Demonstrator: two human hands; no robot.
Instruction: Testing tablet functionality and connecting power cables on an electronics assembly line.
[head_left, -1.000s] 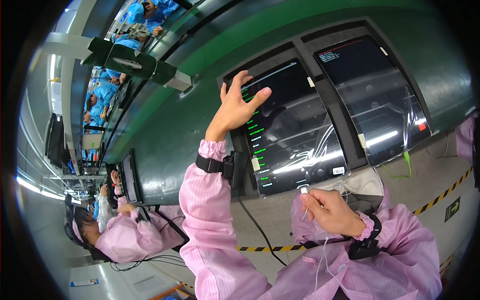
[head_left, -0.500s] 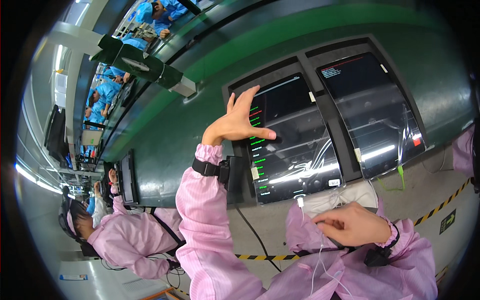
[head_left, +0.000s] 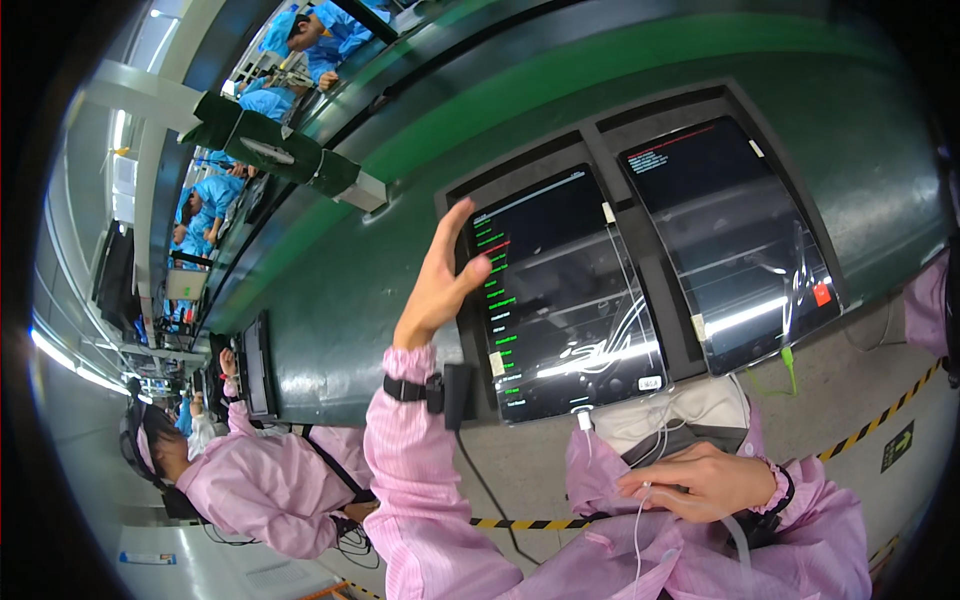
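Note:
My left hand [head_left: 440, 280] is open at the left edge of a black tablet [head_left: 570, 320] in clear film. Its thumb is over the screen's edge, beside a list of green, red and white lines; I cannot tell whether it touches. A white plug [head_left: 585, 421] sits at that tablet's lower edge. Low in front of my body, my right hand [head_left: 705, 480] has its fingers closed on a thin white cable [head_left: 638, 530]. To the right lies a second black tablet [head_left: 730, 240], with small text at its top and a red sticker low down.
Grey trays [head_left: 637, 215] frame both tablets on a green bench [head_left: 320, 330]. A green cable [head_left: 790, 370] hangs from the right tablet. At left sits a co-worker in pink [head_left: 270, 480]; others in blue work beyond. A wrapped post [head_left: 275, 145] rises at the far left.
My left hand has drawn back left, off the screen, its fingers closer together. My right hand has dropped slightly, and the white cable now loops across it. The view has shifted a little.

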